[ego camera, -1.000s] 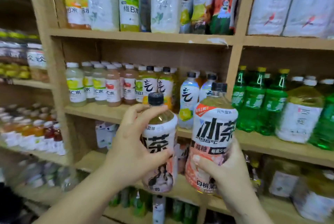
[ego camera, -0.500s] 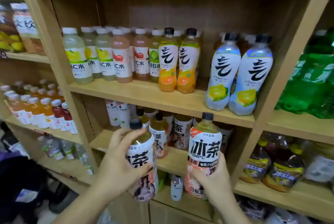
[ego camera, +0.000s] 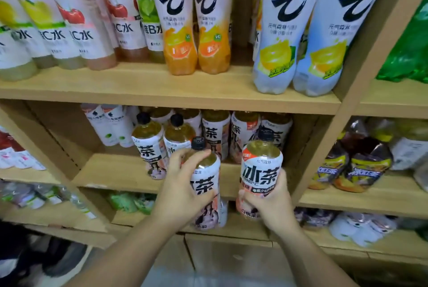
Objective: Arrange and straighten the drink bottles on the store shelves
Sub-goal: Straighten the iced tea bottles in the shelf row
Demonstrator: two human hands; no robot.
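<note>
The person stands close before the wooden shelves and holds one iced tea bottle in each hand, both in the lower middle of the frame. The left hand (ego camera: 183,190) is wrapped around the left bottle (ego camera: 206,184), the fingers (ego camera: 196,156) clenched high near the shoulder under the black cap. The right hand (ego camera: 269,203) grips the right bottle (ego camera: 260,171) lower, around its pink bottom part, so the big black label letters face outward. I think this is the reason for the low grip: the label stays visible while the bottle goes in.

Both bottles are upright and just beside each other, held in front of the middle shelf (ego camera: 120,174), not yet standing on it. Behind them, in the center of the frame, a group of same tea bottles (ego camera: 150,145) already stands on this shelf, so it seems the two belong to that row. The front edge of the shelf below the hands looks free, a good place to set them down.

On the upper shelf (ego camera: 162,92) the orange bottles (ego camera: 196,32) and the pale blue bottles (ego camera: 308,32) stand in neat pairs with labels forward.
</note>
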